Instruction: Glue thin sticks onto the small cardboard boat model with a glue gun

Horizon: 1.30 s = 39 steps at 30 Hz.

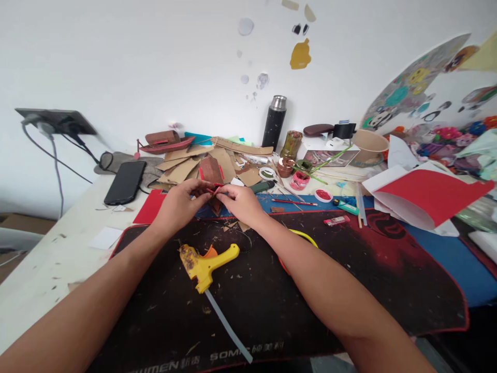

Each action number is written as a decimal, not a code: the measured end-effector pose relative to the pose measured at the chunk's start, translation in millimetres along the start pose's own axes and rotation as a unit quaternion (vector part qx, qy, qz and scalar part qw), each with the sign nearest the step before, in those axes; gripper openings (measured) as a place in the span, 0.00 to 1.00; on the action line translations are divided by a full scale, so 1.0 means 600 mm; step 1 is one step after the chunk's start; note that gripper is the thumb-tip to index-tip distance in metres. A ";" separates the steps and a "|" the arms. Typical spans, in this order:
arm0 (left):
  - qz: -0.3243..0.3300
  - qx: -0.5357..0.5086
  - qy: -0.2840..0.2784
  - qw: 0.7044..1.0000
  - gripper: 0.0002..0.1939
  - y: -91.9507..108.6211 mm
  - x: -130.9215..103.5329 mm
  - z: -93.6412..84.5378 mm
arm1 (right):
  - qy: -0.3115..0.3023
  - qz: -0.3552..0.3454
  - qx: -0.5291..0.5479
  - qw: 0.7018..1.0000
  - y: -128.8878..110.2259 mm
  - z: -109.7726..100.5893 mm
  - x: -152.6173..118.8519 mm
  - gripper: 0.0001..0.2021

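Note:
My left hand (183, 201) and my right hand (241, 203) meet at the middle of the desk, above the far edge of the black mat. Both pinch a small red piece (215, 189) between their fingertips. Just behind the hands rises a brown curved piece (212, 170) with red edges; whether it joins the red piece is hard to tell. Nearer to me, a yellow glue gun (205, 265) lies on the black mat (295, 316), a pale glue stick (229, 325) sticking out of it.
Cardboard scraps (180, 168), a small boat model (165, 142) and a black flask (275, 123) stand behind. Open paint jars (300, 180) are right of the hands. A phone (125, 183) lies left, red paper (425, 194) right. Scissors with yellow and red handles (306, 236) are partly under my right arm.

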<state>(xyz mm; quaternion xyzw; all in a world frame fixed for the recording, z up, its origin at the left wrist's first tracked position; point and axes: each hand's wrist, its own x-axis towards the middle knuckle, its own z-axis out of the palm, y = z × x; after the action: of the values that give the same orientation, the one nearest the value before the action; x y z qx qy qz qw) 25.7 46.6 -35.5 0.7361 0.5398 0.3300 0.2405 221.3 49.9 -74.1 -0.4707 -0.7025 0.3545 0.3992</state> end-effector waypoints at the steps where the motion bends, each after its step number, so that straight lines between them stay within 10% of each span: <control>1: -0.004 0.002 0.003 1.000 0.16 0.001 0.000 0.000 | 0.000 -0.001 0.000 1.000 0.000 0.000 0.000 0.09; 20: -0.015 -0.005 0.003 1.000 0.12 -0.002 0.007 -0.007 | 0.052 0.059 0.031 0.996 -0.004 -0.045 -0.010 0.10; 39: -0.017 -0.004 -0.006 1.000 0.13 0.001 0.006 -0.011 | -0.075 0.036 -0.136 0.987 0.001 -0.059 -0.018 0.07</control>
<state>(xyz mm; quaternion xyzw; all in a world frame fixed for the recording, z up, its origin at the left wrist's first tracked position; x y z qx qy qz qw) 21.9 50.1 -29.7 0.7278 0.5494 0.3237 0.2525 255.7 44.3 -61.7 -0.5178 -0.7547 0.3039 0.2643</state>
